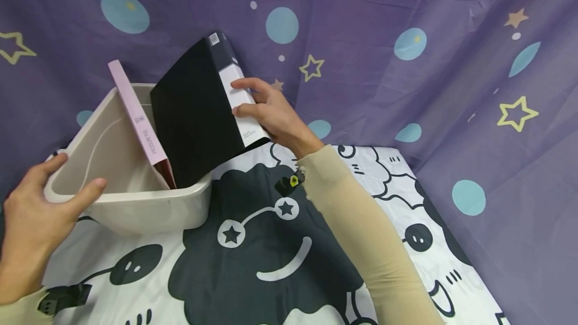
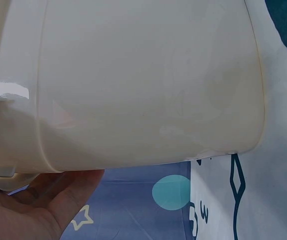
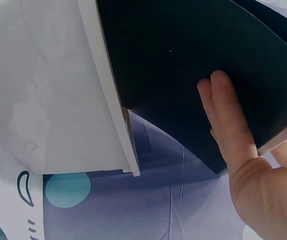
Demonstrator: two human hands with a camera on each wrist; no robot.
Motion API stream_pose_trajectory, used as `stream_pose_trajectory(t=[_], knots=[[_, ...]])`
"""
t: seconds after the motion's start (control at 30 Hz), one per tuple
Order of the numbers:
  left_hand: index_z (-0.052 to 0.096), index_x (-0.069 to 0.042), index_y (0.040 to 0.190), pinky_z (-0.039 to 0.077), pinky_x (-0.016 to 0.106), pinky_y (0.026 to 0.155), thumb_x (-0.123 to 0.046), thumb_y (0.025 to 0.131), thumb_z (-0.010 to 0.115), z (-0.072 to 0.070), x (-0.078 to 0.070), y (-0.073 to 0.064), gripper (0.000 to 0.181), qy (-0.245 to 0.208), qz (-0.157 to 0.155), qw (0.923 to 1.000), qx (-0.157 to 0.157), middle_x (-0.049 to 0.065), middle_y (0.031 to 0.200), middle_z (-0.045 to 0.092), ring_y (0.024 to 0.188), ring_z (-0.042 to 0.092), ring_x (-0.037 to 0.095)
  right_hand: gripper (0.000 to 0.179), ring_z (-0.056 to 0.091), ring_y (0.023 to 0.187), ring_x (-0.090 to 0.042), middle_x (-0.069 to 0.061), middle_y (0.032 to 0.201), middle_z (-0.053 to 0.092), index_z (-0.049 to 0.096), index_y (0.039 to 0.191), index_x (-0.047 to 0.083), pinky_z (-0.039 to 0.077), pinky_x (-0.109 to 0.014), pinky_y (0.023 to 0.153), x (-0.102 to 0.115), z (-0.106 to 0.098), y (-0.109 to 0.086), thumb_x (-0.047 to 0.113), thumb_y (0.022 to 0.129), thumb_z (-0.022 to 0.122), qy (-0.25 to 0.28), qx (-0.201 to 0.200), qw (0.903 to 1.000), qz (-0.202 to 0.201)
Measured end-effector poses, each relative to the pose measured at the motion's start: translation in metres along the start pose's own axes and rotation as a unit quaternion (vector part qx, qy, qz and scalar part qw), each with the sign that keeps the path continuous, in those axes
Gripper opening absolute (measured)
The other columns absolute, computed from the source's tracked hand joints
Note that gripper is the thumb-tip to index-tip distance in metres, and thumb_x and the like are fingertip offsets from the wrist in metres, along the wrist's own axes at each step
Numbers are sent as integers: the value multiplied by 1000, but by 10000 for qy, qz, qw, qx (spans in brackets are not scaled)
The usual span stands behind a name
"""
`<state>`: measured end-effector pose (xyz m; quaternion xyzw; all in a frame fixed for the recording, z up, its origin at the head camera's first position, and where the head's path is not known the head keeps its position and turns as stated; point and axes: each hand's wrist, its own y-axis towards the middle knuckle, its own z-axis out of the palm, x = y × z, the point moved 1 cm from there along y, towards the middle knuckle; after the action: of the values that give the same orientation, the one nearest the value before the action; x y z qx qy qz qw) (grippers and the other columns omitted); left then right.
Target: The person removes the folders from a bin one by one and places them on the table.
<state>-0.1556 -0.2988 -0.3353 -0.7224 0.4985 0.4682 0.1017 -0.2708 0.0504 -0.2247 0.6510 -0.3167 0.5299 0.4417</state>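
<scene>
A black binder [image 1: 194,114] with a white label on its spine leans over the right rim of a pale plastic bin [image 1: 149,209], its lower corner inside. My right hand [image 1: 275,112] grips it by the spine. In the right wrist view, fingers [image 3: 228,110] lie flat along the dark cover. My left hand [image 1: 42,204] holds the bin's left corner, thumb over the rim; the left wrist view shows this hand [image 2: 38,210] under the bin's wall [image 2: 148,80]. A pink folder [image 1: 137,109] stands tilted inside the bin, left of the binder.
The bin stands on a cloth [image 1: 271,245] printed with black and white cartoon sheep. Behind and to the right hangs a purple curtain [image 1: 361,9] with stars and blue dots. Dark straps [image 1: 65,297] sit at the wrists.
</scene>
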Motion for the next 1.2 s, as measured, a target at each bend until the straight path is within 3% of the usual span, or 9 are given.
stream_pose_trajectory(t=[0.23,0.43,0.6,0.77,1.03,1.2], knots=[[43,-29,145,25,8,92,-28,75,80,0,-2,-2,79,30,-16,10000,57,1,146,43,122,40,1,50,62,79,-24,-15,99,65,55,127,4,52,-32,68,1,-3,-2,-9,80,60,318,24,9995,-78],[41,-30,146,26,9,90,-30,76,79,-1,-3,-3,80,101,-63,9999,113,-1,148,41,123,39,1,49,64,74,-26,-18,100,65,56,126,7,54,-35,64,4,-8,-6,-8,79,62,340,-174,9993,-46],[39,-32,146,22,8,93,-32,77,78,-1,-1,-1,80,196,-63,9997,145,-3,149,38,131,39,22,49,65,73,-29,-17,103,64,55,126,9,55,-40,62,4,-11,-9,-8,80,62,435,-267,9987,44],[41,-30,146,25,9,89,-31,76,79,2,1,1,80,156,-25,9998,153,-1,148,40,127,42,17,49,65,72,-29,-17,100,63,56,125,8,55,-40,60,3,-13,-12,-10,80,61,536,-474,9974,24],[47,-34,141,26,9,85,-28,71,82,3,3,2,78,0,80,10000,-19,10,138,53,103,39,-13,49,65,71,-26,-15,100,63,56,125,8,55,-36,60,1,-18,-17,-10,80,59,612,-709,9956,-78],[46,-31,142,25,8,89,-27,72,81,2,4,2,78,-6,163,9999,-17,4,143,48,119,44,3,47,65,71,-26,-14,99,63,57,124,7,55,-36,62,0,-21,-17,-11,80,60,690,-902,9934,-152]])
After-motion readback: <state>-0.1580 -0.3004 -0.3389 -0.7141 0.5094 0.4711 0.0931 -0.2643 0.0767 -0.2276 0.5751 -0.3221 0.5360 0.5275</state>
